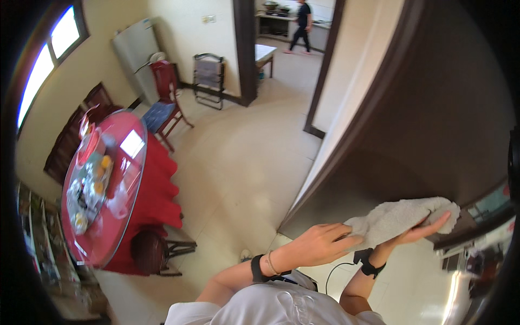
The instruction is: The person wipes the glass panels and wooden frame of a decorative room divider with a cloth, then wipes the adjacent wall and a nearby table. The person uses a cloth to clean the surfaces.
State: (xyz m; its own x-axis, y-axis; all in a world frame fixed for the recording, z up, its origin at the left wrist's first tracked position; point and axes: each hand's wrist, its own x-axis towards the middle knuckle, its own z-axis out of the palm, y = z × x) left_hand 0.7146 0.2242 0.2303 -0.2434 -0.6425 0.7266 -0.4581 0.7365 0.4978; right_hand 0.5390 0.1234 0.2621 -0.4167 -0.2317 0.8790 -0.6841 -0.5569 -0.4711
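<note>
A light grey cloth (pixel 390 221) is stretched between my two hands in front of a dark brown panel (pixel 398 162), which looks like a door or cabinet side. My left hand (pixel 325 243) pinches the cloth's near end with bent fingers. At its far end, my right hand (pixel 426 229) lies under and against the cloth, fingers extended, with part of the cloth folded over by the fingertips. Whether the cloth touches the panel I cannot tell. Black bands circle both wrists, and a thin black cable hangs near the right one.
To the left stands a round table (pixel 136 178) with a red cloth, bearing bags and fruit. Near it are a dark stool (pixel 150 252) and a red wooden chair (pixel 164 85). A folded chair (pixel 209 77) leans on the wall. Through the doorway a person (pixel 302 26) walks in a kitchen.
</note>
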